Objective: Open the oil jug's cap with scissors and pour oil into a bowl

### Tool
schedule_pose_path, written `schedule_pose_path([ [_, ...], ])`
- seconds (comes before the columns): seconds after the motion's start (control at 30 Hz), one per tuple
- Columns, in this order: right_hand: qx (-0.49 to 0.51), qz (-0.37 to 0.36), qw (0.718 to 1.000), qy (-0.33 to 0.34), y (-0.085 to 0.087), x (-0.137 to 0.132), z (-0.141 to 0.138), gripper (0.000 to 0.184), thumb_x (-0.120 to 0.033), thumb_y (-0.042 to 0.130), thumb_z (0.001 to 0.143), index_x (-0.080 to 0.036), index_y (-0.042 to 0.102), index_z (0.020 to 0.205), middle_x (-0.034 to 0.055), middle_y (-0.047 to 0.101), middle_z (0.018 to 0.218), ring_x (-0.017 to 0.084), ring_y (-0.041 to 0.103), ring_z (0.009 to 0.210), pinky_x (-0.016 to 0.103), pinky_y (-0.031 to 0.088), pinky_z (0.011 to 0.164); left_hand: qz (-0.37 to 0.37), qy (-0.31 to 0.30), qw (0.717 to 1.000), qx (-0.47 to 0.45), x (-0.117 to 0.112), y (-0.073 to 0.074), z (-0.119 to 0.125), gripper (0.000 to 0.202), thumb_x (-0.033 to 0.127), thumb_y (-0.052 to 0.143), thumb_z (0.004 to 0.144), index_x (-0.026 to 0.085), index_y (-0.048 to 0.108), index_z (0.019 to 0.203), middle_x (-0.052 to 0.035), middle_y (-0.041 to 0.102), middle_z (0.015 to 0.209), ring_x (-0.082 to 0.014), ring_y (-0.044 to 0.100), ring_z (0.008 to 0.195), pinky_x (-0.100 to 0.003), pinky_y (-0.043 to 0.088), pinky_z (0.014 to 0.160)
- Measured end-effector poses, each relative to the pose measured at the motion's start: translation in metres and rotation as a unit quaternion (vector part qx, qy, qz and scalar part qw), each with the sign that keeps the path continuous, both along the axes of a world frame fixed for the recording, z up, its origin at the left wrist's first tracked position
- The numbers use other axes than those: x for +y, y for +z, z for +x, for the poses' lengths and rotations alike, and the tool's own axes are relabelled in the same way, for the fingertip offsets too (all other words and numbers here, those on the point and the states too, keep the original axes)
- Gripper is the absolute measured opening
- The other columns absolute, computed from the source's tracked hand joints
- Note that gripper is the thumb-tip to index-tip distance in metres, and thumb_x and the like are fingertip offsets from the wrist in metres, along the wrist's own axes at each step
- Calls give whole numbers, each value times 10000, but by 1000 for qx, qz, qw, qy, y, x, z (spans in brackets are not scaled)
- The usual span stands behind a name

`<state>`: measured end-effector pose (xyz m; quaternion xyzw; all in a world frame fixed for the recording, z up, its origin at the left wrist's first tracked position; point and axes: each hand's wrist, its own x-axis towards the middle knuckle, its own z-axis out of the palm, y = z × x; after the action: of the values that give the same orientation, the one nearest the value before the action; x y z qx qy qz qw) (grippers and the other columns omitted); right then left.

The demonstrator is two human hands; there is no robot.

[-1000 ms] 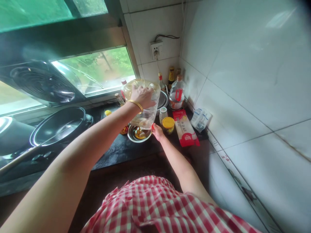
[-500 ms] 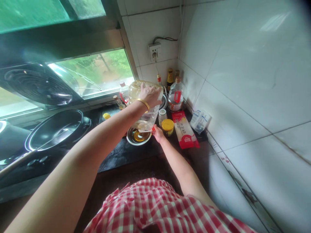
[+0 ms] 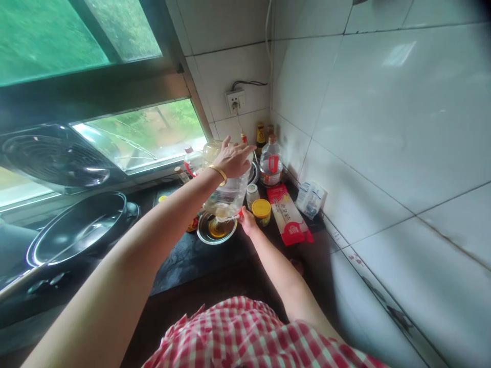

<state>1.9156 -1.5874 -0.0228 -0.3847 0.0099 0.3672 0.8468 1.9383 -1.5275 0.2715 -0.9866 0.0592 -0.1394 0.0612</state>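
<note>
A large clear plastic jug (image 3: 233, 193) is tipped mouth-down above a metal bowl (image 3: 203, 237) with golden-brown liquid in it. My left hand (image 3: 233, 157), with a gold bangle at the wrist, steadies the raised end of the jug, its fingers stretched over the plastic. Low down by the bowl's right rim, my right hand (image 3: 248, 222) is closed around a red part near the jug's mouth. The mouth itself is hard to make out, and I cannot tell whether liquid is flowing.
Right of the bowl stand a yellow-lidded tub (image 3: 261, 208), a glass jar (image 3: 252, 194) and a red-and-white packet (image 3: 288, 217). Behind them is a red-handled bottle (image 3: 271, 163). A wok (image 3: 82, 225) sits left, its lid (image 3: 57, 158) by the window. A tiled wall bounds the right side.
The view has tilted up, so everything sits lower in the picture. My left hand's fingers are straighter on the jug. The jug stays tipped over the bowl in both hands.
</note>
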Motion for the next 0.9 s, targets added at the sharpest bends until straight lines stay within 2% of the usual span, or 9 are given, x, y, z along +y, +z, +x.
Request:
schedule_pose_path([
  [0.27, 27, 7, 999, -21, -1, 4, -9, 486, -639, 704, 579, -194, 542, 689, -53, 566, 552, 93, 479, 508, 237, 373, 547, 20, -25, 999, 21, -9, -7, 11, 484, 210, 446, 784, 226, 524, 1261, -65, 634, 1176, -262, 537, 1125, -564, 137, 1111],
  [0.33, 29, 10, 999, -19, 0, 5, -9, 488, -644, 695, 592, -193, 547, 701, -52, 563, 546, 96, 488, 513, 237, 380, 551, 20, -34, 999, -3, -8, -5, 10, 510, 211, 466, 779, 243, 501, 1287, -72, 588, 1251, -268, 483, 1199, -569, 108, 1119],
  [0.4, 29, 13, 999, -15, 0, 5, -8, 495, -654, 686, 597, -189, 552, 703, -45, 571, 552, 100, 510, 532, 236, 392, 565, 11, -28, 998, -48, -4, -5, 2, 549, 259, 503, 786, 265, 452, 1332, -83, 453, 1402, -282, 355, 1320, -563, 77, 1131],
  [0.47, 27, 17, 999, -9, 0, 4, -7, 500, -663, 673, 608, -186, 557, 701, -29, 593, 578, 106, 537, 563, 237, 401, 582, -18, 11, 994, -104, 4, -12, -13, 630, 362, 544, 793, 282, 366, 1392, -84, 266, 1515, -293, 196, 1402, -551, 62, 1141],
  [0.53, 25, 18, 1000, -6, 1, 3, -6, 502, -671, 656, 623, -184, 565, 702, -13, 616, 608, 113, 557, 588, 237, 400, 586, -84, 96, 978, -163, 18, -26, -34, 787, 482, 577, 773, 277, 234, 1451, -91, 110, 1559, -309, 71, 1431, -555, 75, 1143],
  [0.63, 22, 10, 1000, -7, 2, 3, -2, 506, -674, 653, 622, -180, 562, 692, 1, 633, 625, 118, 574, 608, 230, 390, 577, -211, 246, 923, -207, 43, -55, -59, 1048, 583, 639, 692, 203, 73, 1487, -147, -25, 1559, -356, -66, 1424, -584, 79, 1133],
  [0.67, 21, 7, 1000, -6, 2, 4, 0, 507, -674, 657, 617, -181, 553, 683, 5, 636, 629, 120, 580, 613, 230, 390, 576, -240, 271, 910, -202, 51, -63, -64, 1087, 587, 655, 674, 177, 61, 1488, -167, -35, 1555, -363, -83, 1420, -581, 81, 1134],
  [0.73, 19, 5, 1000, -1, 5, 6, 3, 507, -674, 661, 610, -189, 526, 671, 7, 641, 637, 127, 589, 623, 234, 400, 584, -269, 271, 908, -175, 62, -74, -66, 1057, 566, 658, 683, 156, 105, 1485, -184, 8, 1552, -351, -51, 1426, -549, 103, 1143],
  [0.9, 30, -6, 1000, 9, 11, 15, 8, 481, -669, 615, 677, -208, 477, 663, -3, 627, 615, 136, 597, 628, 251, 429, 604, -251, 201, 941, -107, 66, -73, -46, 801, 471, 590, 767, 192, 273, 1448, -160, 191, 1532, -324, 97, 1428, -539, 141, 1138],
])
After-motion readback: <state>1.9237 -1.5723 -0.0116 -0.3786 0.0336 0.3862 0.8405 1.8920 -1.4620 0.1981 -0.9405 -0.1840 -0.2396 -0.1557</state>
